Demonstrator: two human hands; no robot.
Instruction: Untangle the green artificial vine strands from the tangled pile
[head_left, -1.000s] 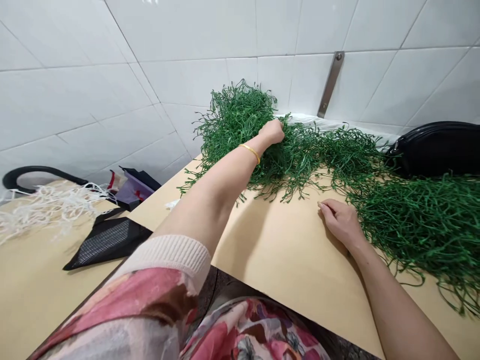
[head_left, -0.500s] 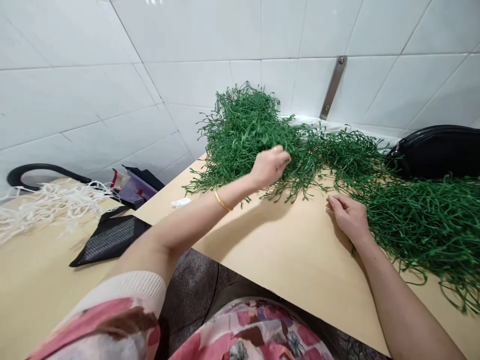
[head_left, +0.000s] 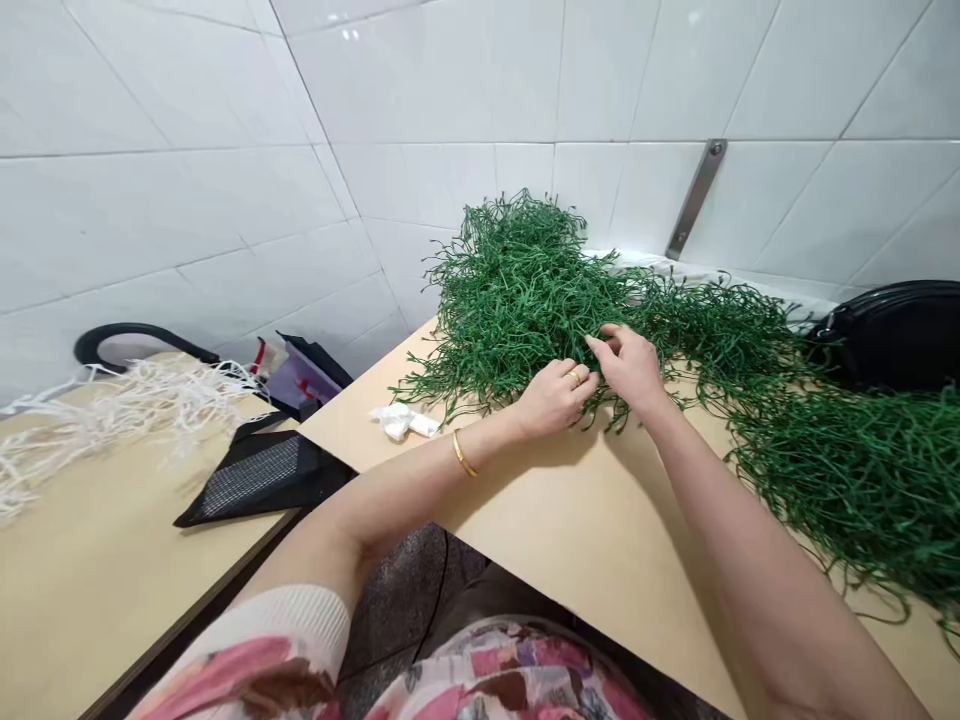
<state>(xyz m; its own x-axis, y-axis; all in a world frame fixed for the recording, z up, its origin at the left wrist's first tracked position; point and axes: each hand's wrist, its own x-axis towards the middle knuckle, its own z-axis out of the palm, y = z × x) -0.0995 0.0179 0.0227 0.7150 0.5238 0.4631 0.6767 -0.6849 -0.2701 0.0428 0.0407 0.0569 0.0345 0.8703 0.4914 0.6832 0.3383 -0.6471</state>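
A tall heap of thin green plastic-looking strands (head_left: 517, 300), with small knotted tips, sits on the pale wooden table. My left hand (head_left: 556, 400), wearing a gold ring, rests at the heap's front edge; its fingers are curled against some strands, and the fingertips are partly hidden. Just to its right, my right hand (head_left: 631, 372) reaches in from the front. Its thumb and forefinger are a little apart, close to the strands, with nothing plainly held between them. The two hands nearly meet.
More green strands (head_left: 847, 470) spread along the right side, near a black bag (head_left: 892, 335). Crumpled white tissue (head_left: 403, 422) lies left of the heap. On the left table are white strands (head_left: 142, 405) and a black mesh pouch (head_left: 262, 475). A tiled wall (head_left: 450, 180) stands behind.
My left hand has come down from above the heap to its front edge. My right hand has moved left and forward from the bare tabletop to the heap, and its fingers have parted.
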